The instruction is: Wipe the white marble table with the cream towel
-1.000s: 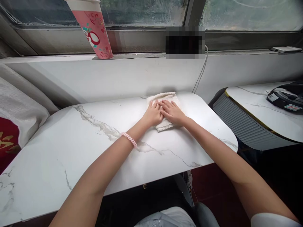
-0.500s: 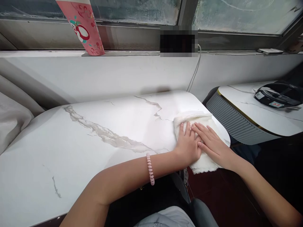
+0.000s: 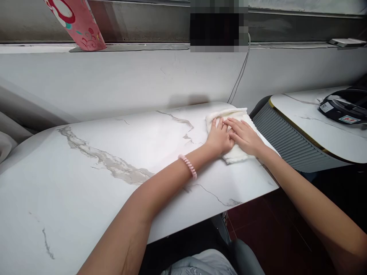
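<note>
A white cloth [image 3: 235, 154] lies spread on the right end of the white marble-patterned table [image 3: 160, 145], reaching its back right edge. My left hand [image 3: 220, 139] rests palm down on the cloth with its fingers extended. Beside it, my right hand [image 3: 246, 138] is flat on the same cloth, and its fingers overlap the edge of my left hand. Both hands press from above, and neither has its fingers wrapped around the fabric. A pink coiled band [image 3: 187, 167] circles my left wrist.
A second marble-topped table [image 3: 318, 126] with a ribbed grey side stands to the right, bearing a black strapped device [image 3: 342, 109]. A pink patterned box [image 3: 83, 28] sits on the window ledge. Near a blurred dark patch, a pale cable [image 3: 239, 78] hangs down the wall.
Both hands and the cloth have slid away from me toward the table's back edge. More of the front right corner shows. The view has tipped downward.
</note>
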A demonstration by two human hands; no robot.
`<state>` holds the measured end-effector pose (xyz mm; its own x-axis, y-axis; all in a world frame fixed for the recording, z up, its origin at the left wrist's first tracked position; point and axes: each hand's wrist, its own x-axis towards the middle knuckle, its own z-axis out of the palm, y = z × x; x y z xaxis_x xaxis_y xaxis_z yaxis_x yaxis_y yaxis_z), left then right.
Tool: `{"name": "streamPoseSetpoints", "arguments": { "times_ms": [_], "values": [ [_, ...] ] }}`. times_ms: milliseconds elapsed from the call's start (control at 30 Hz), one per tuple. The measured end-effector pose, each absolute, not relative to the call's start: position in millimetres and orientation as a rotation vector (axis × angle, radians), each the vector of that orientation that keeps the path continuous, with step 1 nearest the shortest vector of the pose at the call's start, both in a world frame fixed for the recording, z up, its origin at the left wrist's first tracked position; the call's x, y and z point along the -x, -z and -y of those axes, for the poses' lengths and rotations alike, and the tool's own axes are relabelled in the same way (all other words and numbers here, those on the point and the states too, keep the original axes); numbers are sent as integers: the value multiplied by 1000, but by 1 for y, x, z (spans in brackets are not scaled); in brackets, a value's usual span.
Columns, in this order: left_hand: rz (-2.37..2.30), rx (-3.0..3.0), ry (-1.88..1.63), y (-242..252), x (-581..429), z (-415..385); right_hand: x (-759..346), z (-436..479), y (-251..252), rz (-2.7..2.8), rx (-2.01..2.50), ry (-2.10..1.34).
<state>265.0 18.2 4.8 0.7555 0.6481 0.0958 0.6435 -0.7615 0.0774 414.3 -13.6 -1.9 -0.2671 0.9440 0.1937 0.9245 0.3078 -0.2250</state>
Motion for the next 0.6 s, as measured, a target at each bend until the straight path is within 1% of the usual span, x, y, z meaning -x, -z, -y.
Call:
{"name": "streamPoseSetpoints", "arguments": {
  "times_ms": [133,267,433,600],
  "values": [
    [-1145,-2847,-165,-4,-275,-52,-420,-25,2,2275,1684,-109],
    [-1194,-2827,-160,-2,-279,-64,-421,-40,3,2271,1694,-104],
    [-1222,-2814,-162,-4,-273,-55,-415,-30,2,2277,1744,-55],
    [-1209,-2844,-88,-12,-249,-22,-393,2,2,2317,1738,-42]
  ]
}}
